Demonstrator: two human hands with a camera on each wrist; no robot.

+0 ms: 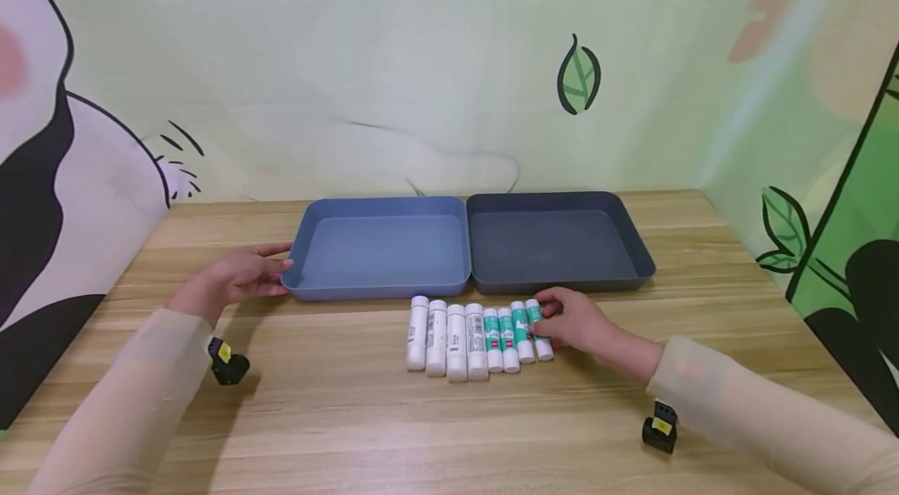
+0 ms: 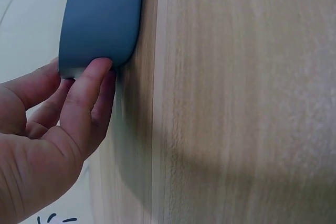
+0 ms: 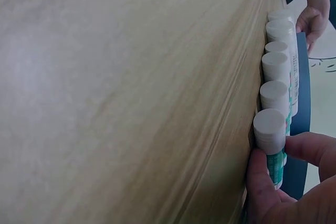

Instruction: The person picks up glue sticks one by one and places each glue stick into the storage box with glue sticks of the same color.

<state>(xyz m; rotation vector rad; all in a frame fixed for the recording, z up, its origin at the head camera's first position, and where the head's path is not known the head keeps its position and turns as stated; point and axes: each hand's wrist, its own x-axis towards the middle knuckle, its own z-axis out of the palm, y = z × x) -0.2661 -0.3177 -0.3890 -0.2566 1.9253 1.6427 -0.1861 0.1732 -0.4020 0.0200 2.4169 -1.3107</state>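
At the right end of a row of tubes, my right hand (image 1: pixel 572 321) pinches the last green-and-white glue stick (image 3: pixel 274 167) between thumb and fingers; it lies on the table. Beside it lie more such glue sticks (image 1: pixel 506 339), then several larger plain white ones (image 1: pixel 456 343) to the left. My left hand (image 1: pixel 242 274) grips the left end of a blue tray (image 1: pixel 379 253), thumb at the rim and fingers against the outer wall, as the left wrist view (image 2: pixel 102 22) of the tray shows.
A dark grey tray (image 1: pixel 555 245) stands against the blue tray's right side. Both sit toward the back of the wooden table (image 1: pixel 337 417), before a wall cloth (image 1: pixel 421 73) with cartoon prints. A small black camera (image 1: pixel 228 362) hangs at each wrist.
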